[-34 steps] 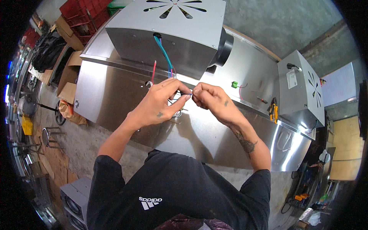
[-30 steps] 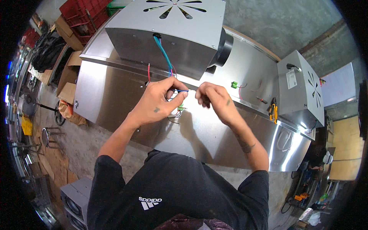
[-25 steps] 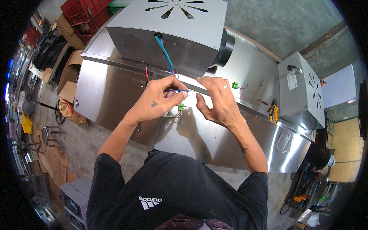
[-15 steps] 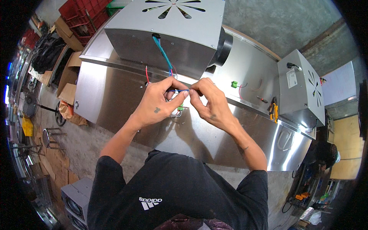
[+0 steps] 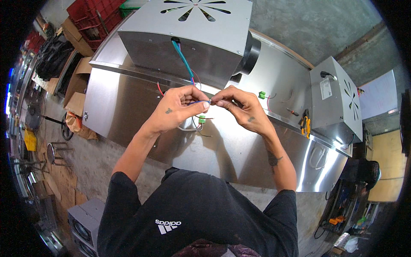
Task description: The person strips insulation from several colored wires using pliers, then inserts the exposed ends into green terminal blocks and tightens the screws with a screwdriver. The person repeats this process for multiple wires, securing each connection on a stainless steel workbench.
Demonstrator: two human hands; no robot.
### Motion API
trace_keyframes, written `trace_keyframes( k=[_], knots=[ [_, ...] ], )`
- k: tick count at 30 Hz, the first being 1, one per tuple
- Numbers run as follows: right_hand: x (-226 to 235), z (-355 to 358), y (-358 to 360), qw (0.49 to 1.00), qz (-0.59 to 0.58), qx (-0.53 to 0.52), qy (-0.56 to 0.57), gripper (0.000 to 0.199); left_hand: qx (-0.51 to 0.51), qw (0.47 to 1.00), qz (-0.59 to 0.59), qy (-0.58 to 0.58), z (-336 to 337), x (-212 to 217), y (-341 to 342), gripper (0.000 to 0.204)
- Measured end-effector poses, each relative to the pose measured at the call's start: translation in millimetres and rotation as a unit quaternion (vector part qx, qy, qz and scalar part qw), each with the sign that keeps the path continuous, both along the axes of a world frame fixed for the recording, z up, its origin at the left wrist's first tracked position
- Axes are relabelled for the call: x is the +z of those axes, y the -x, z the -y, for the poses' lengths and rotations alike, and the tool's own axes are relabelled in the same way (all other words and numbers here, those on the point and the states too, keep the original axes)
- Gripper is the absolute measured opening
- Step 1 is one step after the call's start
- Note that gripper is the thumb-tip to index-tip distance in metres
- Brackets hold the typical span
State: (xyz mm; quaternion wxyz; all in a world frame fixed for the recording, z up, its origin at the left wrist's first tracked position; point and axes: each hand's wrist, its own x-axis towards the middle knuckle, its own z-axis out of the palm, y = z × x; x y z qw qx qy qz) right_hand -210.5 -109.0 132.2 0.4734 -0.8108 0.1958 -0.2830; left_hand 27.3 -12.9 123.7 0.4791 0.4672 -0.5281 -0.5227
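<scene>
My left hand (image 5: 177, 106) is closed, thumb and index finger pinching a thin blue wire (image 5: 196, 102). My right hand (image 5: 243, 107) is closed too, its fingertips pinched on the end of that wire, right beside the left thumb. The wire's tip is too small to make out. Just below my hands is a green terminal connector (image 5: 202, 119) with thin wires. A red wire (image 5: 159, 88) sticks up left of my left hand. Beyond my hands, a teal-sleeved cable (image 5: 183, 59) comes out of a metal box (image 5: 180, 64) and runs down toward my left hand.
The box and a second vented box (image 5: 336, 96) stand on a stainless steel surface (image 5: 124, 107). A black round duct collar (image 5: 251, 52) juts from the first. Another green connector (image 5: 262, 94), a screwdriver (image 5: 292, 112) and orange-handled pliers (image 5: 305, 125) lie to the right.
My right hand has turned at the wrist, and its fingertips have shifted slightly. The red wire's tip now leans further left. More of the green connector shows below my hands.
</scene>
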Motion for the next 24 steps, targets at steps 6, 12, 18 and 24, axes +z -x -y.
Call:
trace_keyframes(
  k=[6,12,18,24],
  knots=[
    [-11,7,-1,0.997,0.064,0.046,0.003,0.014,-0.027,0.999,-0.031,-0.021,3,-1,-5,0.020],
    [6,8,0,0.994,-0.002,0.033,0.106,0.012,-0.019,1.000,0.021,0.001,3,1,-1,0.021],
    [20,8,4,0.993,-0.060,0.011,0.102,0.013,0.026,0.995,0.099,0.022,-3,9,13,0.020],
    [20,7,6,0.996,-0.045,0.023,0.078,0.016,0.038,0.983,0.170,0.061,-5,16,17,0.019]
  ],
)
